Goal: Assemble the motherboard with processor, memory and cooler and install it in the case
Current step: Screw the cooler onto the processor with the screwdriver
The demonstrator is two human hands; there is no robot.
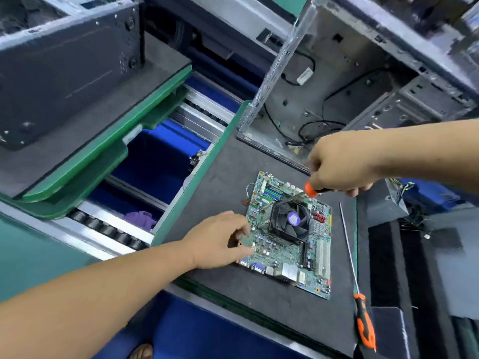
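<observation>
The green rectangular motherboard (290, 237) lies flat on the dark foam-covered tabletop (225, 177), just in front of the open grey metal computer case (337, 81), probably so it can be finished in the open before it goes into the case. The left hand (220, 240) rests on the board's near-left edge with its fingers (239, 233) loosely curled down onto the edge; this looks like a bracing hold to keep the board from sliding. The right hand (334, 167) is wrapped around an orange-and-black handled screwdriver (309, 190), whose shaft slants down toward the far corner of the black square cooler fan (291, 221), so my judgement is that a cooler screw is being driven there. The board's long axis runs from near the case toward the viewer; its silver port block sits at the near end, and the green memory sticks at the far end. A second, long-shafted orange screwdriver (363, 317) lies unused to the board's right, roughly parallel to it.
</observation>
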